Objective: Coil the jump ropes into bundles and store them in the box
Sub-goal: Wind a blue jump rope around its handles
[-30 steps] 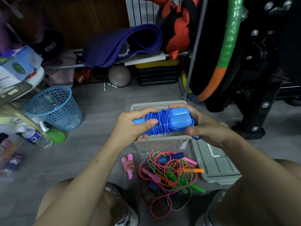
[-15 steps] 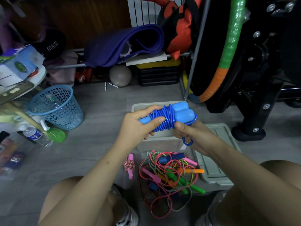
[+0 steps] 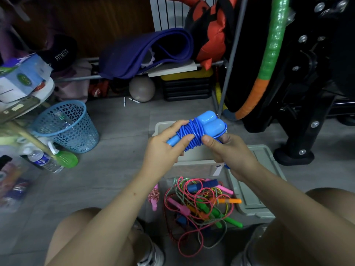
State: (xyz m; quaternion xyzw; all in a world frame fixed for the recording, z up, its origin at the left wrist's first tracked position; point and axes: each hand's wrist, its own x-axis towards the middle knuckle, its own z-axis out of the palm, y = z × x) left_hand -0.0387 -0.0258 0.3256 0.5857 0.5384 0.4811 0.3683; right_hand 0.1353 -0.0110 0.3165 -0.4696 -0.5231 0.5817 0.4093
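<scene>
Pink, green and orange handles poke out of a tangle of loose jump ropes [image 3: 199,206] on the grey floor at the bottom centre of the frame, between the person's bare knees. Just left of the tangle lies one small pink rope bundle [image 3: 153,197], already wound. To the right of the tangle a grey lid [image 3: 255,181] lies flat on the floor.

Above the pile, both hands hold up a blue jump rope [image 3: 194,134], its cord wound in tight turns around the two light-blue handles. The left hand [image 3: 165,148] grips the thin end of the handles, fingers curled over and thumb pressed against the coils. The right hand [image 3: 228,152] pinches the cord at the lower right of the coil, and a short blue loop shows below its palm.

Behind the hands, at frame centre, stands the open grey box [image 3: 192,166], the bundle held over it.

Further back at left sits a blue mesh basket [image 3: 67,127], with a plastic bottle [image 3: 45,160] lying near it. A purple rolled mat [image 3: 146,52] rests on a low rack at upper centre, a grey ball [image 3: 141,89] beneath it.
</scene>
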